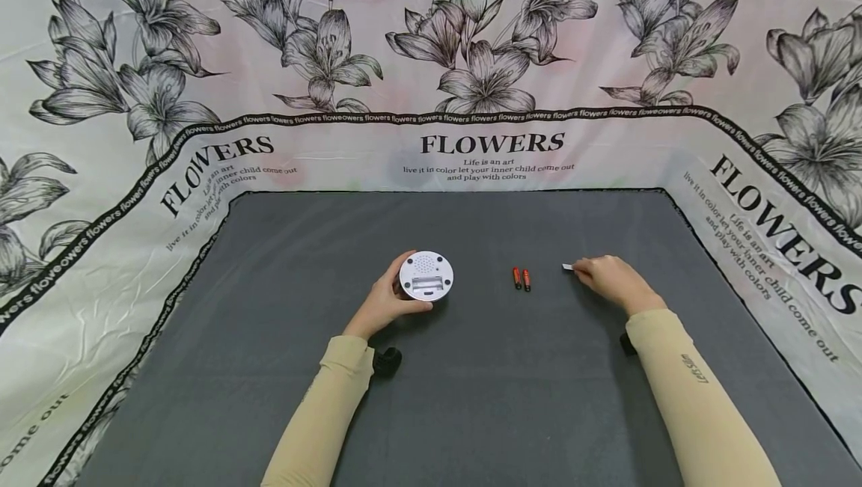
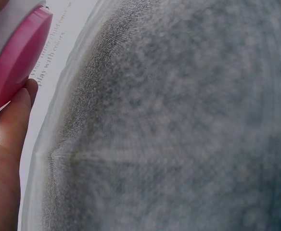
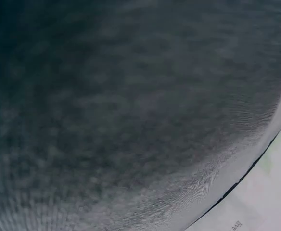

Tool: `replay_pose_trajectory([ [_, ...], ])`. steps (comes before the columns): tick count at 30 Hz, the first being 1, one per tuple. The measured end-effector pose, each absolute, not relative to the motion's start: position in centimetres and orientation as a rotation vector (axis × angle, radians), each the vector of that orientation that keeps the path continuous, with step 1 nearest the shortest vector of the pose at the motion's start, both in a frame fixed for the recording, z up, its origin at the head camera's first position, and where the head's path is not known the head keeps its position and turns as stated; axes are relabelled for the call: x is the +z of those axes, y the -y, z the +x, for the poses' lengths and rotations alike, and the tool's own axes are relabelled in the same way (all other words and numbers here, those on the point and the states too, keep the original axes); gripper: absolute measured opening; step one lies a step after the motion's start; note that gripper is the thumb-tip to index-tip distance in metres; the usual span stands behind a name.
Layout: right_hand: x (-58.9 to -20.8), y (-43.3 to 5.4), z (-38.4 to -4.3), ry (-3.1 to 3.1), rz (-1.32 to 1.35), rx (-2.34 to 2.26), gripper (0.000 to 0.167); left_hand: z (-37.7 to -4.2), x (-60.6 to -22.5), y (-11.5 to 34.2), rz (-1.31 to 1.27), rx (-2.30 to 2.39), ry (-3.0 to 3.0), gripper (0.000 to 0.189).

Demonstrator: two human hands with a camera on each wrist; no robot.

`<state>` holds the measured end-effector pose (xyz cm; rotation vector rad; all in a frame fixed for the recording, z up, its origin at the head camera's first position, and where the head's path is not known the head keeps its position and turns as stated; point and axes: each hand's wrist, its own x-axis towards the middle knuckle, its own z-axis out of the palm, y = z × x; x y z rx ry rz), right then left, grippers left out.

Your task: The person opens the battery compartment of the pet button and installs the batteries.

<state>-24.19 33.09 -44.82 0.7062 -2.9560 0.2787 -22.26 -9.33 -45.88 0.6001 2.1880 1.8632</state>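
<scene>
In the head view my left hand [image 1: 387,304] grips a round device by its sides, its white underside [image 1: 426,265] turned up with an open battery compartment that looks bare. The left wrist view gives its side as a pink shell [image 2: 22,55] with fingers against it. Two red batteries [image 1: 521,279], black at one end, lie side by side on the grey cloth between the hands. Farther right, my right hand [image 1: 611,279] pinches a small white piece [image 1: 567,267], possibly the compartment's cover, just above the cloth. In the right wrist view neither that hand nor the piece shows.
A grey cloth [image 1: 471,397] covers the table under both hands. Around it runs a white border printed with flowers and lettering [image 1: 491,144]. Black straps [image 1: 387,362] sit at both wrists.
</scene>
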Motion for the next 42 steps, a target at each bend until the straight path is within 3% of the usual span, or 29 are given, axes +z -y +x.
replay_pose_trajectory([
  [10,-44.9,-32.4,-24.0,2.978,0.565,0.464,0.021,-22.2,-45.8,9.4,0.588,1.872,-2.167,0.096],
  [20,-44.1,-26.4,-23.6,2.978,0.228,1.011,0.037,-22.2,-45.6,9.5,0.607,1.888,-2.161,0.095],
  [42,-45.0,-22.9,-24.2,3.098,0.010,0.686,0.017,-22.0,-45.6,9.4,0.625,1.875,-2.153,0.094],
])
